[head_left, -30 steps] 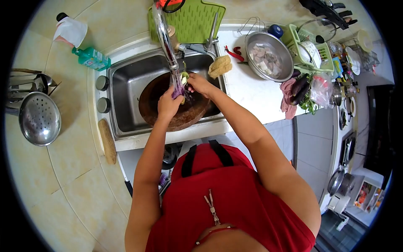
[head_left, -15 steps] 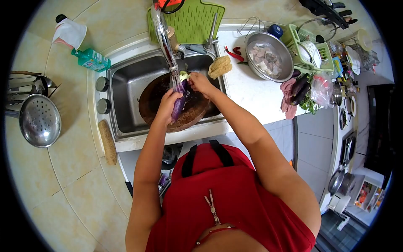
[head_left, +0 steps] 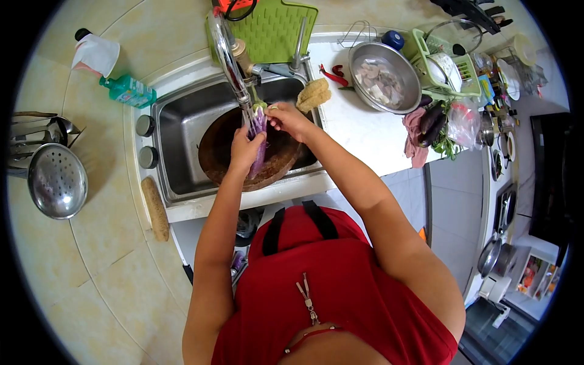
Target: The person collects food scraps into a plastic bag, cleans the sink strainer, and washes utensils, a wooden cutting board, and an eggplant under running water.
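Under the chrome tap (head_left: 227, 56), my left hand (head_left: 245, 149) is closed around a purple eggplant (head_left: 258, 163). Its green stem end points up toward the tap, and water runs over its upper part. My right hand (head_left: 289, 120) is beside that stem end with its fingers bent in a pinch. What lies between those fingertips, if anything, is too small to make out. Below both hands a round, dark wooden chopping board (head_left: 210, 146) rests in the steel sink (head_left: 173, 125), partly covered by my hands and the eggplant.
A loofah sponge (head_left: 314, 95) sits at the sink's right edge. Beyond it are red chillies (head_left: 333, 75), a steel bowl (head_left: 412, 91) of pale pieces in water and more eggplants (head_left: 432, 125). On the left stand a green bottle (head_left: 131, 91) and two round-lidded jars (head_left: 146, 126).
The eggplant has turned and risen a little, so its green stem end shows more clearly under the tap. My right hand has shifted slightly left, and the view has moved a little.
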Action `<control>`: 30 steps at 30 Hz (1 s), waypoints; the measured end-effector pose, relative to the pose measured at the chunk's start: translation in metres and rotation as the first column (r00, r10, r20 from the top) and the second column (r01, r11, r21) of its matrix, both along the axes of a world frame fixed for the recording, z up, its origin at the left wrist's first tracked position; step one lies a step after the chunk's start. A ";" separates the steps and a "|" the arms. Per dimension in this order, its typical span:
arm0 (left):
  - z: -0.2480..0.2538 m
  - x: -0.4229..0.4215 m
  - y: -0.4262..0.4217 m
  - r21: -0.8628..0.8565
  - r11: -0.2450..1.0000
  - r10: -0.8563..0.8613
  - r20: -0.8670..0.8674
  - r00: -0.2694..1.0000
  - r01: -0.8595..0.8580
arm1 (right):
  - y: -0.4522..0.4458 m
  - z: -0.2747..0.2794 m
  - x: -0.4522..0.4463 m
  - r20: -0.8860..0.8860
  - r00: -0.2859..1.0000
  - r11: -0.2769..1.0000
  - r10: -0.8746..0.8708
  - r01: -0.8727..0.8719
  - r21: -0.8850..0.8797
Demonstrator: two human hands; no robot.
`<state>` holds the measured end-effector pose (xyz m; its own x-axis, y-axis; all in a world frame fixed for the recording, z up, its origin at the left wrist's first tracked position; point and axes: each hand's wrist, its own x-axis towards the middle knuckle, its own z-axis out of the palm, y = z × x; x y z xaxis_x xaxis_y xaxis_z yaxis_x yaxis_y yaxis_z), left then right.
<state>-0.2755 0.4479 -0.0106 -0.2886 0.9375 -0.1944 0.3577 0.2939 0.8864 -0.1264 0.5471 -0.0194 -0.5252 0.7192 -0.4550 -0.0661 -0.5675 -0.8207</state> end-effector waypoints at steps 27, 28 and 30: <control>0.009 -0.004 0.001 -0.078 0.997 -0.020 -0.010 1.000 0.020 | -0.007 -0.008 -0.014 0.667 0.664 0.504 -0.338 -0.470 0.724; 0.000 -0.005 0.001 -0.068 0.998 -0.007 0.090 0.996 0.013 | -0.006 -0.014 -0.015 0.632 0.684 0.490 -0.365 -0.436 0.754; -0.002 -0.004 0.001 -0.043 0.999 0.004 0.303 0.953 0.009 | -0.004 -0.021 -0.017 0.559 0.716 0.459 -0.418 -0.365 0.810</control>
<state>-0.2795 0.4485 -0.0122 -0.2074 0.9268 -0.3129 0.0754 0.3341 0.9395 -0.1434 0.5431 -0.0407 -0.3674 0.9064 0.2084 0.6482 0.4102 -0.6415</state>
